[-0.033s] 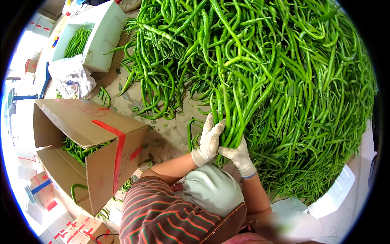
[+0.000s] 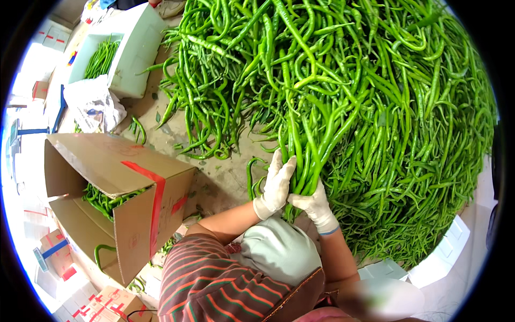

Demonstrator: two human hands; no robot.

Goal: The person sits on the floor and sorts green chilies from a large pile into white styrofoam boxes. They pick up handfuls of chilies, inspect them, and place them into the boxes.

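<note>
- Beside the pepper pile (image 2: 407, 118), my right grip (image 2: 313, 208) curls around a bunch (image 2: 308, 178).
- My left grip (image 2: 277, 183), outstretched, flanks the bunch, likely so its peppers align.

Red print marks an open cardboard carton (image 2: 140, 214) on a workroom floor, but no word or number can be made out on it or elsewhere.

A faint reddish print (image 2: 115, 144) runs along the carton's upper panel, and a small round red mark (image 2: 132, 240) sits on the panel facing the camera; both are too pale and small to read. At lower left, a taped carton (image 2: 110, 302) bears more red markings, blurred beyond reading, and reddish print on a blue-banded carton (image 2: 56, 251) just above it is equally unclear, bent by the lens near the picture's rim.
</note>
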